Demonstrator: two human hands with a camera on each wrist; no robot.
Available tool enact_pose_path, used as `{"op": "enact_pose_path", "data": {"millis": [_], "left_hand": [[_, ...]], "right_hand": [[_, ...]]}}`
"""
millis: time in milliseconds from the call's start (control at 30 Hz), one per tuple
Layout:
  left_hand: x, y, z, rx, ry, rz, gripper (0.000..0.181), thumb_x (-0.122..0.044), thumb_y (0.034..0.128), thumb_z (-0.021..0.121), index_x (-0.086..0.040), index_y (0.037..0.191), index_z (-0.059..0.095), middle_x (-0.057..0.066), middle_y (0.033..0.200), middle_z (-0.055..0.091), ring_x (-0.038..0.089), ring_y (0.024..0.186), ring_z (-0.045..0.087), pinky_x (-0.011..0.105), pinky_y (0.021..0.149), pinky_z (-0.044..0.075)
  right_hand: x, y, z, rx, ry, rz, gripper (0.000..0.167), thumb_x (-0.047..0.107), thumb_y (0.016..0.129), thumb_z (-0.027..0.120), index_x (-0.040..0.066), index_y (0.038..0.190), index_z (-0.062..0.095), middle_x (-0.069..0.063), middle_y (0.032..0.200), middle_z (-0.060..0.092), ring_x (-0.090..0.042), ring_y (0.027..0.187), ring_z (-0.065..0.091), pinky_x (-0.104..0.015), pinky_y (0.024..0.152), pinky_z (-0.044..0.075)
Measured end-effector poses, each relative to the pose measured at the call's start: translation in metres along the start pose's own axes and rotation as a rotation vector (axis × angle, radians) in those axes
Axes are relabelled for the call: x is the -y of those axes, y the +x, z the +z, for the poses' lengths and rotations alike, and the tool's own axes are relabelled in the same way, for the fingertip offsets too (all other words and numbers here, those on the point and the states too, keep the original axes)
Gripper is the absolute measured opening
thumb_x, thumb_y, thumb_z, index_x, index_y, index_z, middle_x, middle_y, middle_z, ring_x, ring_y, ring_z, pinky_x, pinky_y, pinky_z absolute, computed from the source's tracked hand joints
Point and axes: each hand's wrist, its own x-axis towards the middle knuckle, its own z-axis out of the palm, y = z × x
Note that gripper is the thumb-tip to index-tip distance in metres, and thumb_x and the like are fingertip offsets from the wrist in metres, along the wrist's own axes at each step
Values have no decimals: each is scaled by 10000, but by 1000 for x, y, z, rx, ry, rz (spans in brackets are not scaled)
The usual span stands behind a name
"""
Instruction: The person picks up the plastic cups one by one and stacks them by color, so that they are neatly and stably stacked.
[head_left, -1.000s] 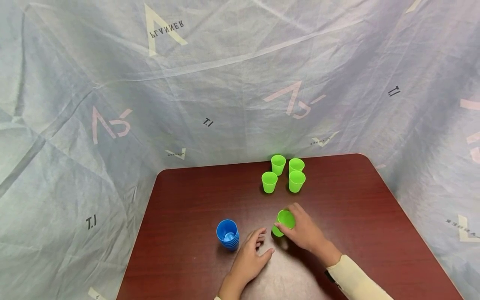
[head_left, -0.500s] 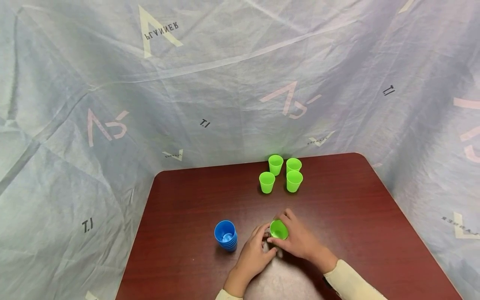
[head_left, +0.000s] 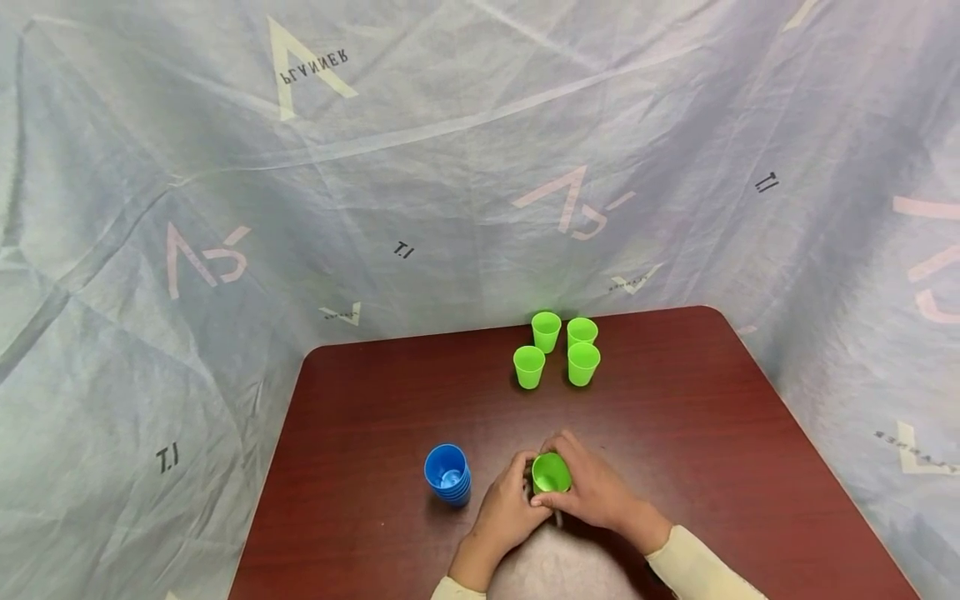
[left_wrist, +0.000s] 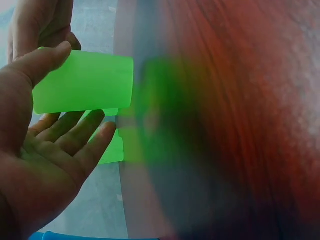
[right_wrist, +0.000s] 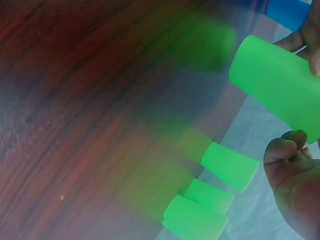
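Observation:
A green cup is between my two hands, mouth up, near the front middle of the table. My right hand holds it by the rim from the right, thumb on the near side. From the left my left hand curves round it; the left wrist view shows the thumb across the cup wall and fingers on the other side. Left of the hands stands a stack of nested blue cups. Whether the green cup's base touches the table is unclear.
Several green cups stand upright in a group toward the table's back edge, among them a front-left one and a front-right one. The dark red table meets a printed grey cloth behind and at the sides.
My right hand has brought the green cup left and nearer to me. My left hand has moved from beside the blue stack to the cup and now lies round it.

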Motion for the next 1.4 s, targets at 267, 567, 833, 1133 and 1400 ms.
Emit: {"op": "enact_pose_path", "data": {"millis": [267, 567, 833, 1133, 1400], "left_hand": [[5, -1, 1, 10, -89, 21, 581, -309, 940, 818, -139, 1396, 501, 105, 1317, 716, 221, 1226, 715, 325, 970, 605], [8, 0, 1, -40, -34, 17, 663, -225, 853, 878, -211, 1442, 574, -10, 1350, 668, 173, 1229, 656, 380, 1051, 543], [5, 2, 4, -57, -69, -56, 578, -208, 770, 893, -235, 1299, 660, -29, 1207, 705, 184, 1114, 676, 326, 971, 536], [3, 4, 5, -45, -107, -80, 536, -197, 752, 910, -207, 1249, 711, -20, 1175, 725, 162, 1099, 683, 302, 970, 540], [2, 6, 3, -36, -110, -63, 477, -183, 719, 936, -148, 1162, 762, 31, 1111, 749, 187, 1053, 689, 280, 932, 540]], "right_hand": [[-3, 2, 2, 37, 24, -40, 638, 524, 817, 856, 119, 1231, 588, 2, 1176, 563, -141, 874, 618, -206, 726, 499], [-24, 24, -19, -163, -91, 56, 365, 266, 960, 785, 84, 1225, 611, -37, 1141, 605, -110, 939, 563, -346, 802, 541], [-62, 60, -43, -297, -155, 260, 480, 263, 968, 780, -13, 1309, 583, -236, 1265, 541, -407, 1200, 516, -586, 958, 499], [-96, 84, -41, -308, -139, 402, 767, 287, 955, 798, -40, 1520, 396, -314, 1418, 424, -501, 1305, 412, -662, 1088, 409], [-106, 93, -39, -309, -108, 479, 813, 302, 962, 788, -13, 1566, 344, -320, 1499, 371, -514, 1368, 390, -656, 1117, 412]]}}
